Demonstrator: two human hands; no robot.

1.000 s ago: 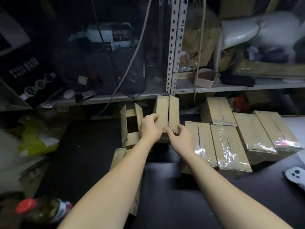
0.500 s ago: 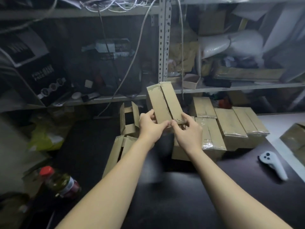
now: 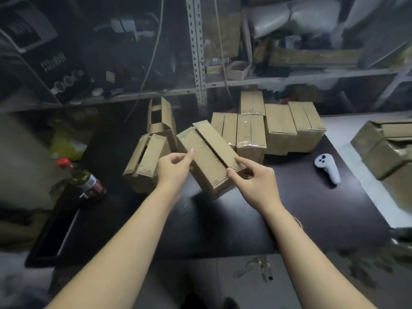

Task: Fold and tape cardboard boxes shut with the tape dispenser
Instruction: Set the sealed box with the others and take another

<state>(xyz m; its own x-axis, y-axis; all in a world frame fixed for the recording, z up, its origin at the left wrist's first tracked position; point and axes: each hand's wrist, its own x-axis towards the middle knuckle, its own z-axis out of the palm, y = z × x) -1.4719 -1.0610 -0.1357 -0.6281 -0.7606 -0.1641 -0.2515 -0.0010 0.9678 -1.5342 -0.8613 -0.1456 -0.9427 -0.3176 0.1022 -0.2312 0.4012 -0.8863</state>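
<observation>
A long brown cardboard box [image 3: 208, 153] with its two top flaps folded shut and no tape hangs tilted above the dark table [image 3: 234, 219]. My left hand [image 3: 175, 167] grips its left side, thumb on top. Fingers of my right hand [image 3: 252, 178] curl round its near right corner. Left of it lie an open-flapped box [image 3: 145, 162] and an unfolded box [image 3: 160, 118] standing behind. Several taped boxes [image 3: 250, 132] sit in a row behind and to the right. No tape dispenser is in view.
A white handheld controller [image 3: 327, 167] lies on the table at the right. More cardboard boxes [image 3: 388, 148] sit at the far right edge. A red-capped bottle [image 3: 83, 180] lies at the left. Cluttered metal shelves [image 3: 198, 63] stand behind the table.
Both hands lifted the untaped box from the back of the table and brought it toward me, turning it diagonal. The camera view tilted down.
</observation>
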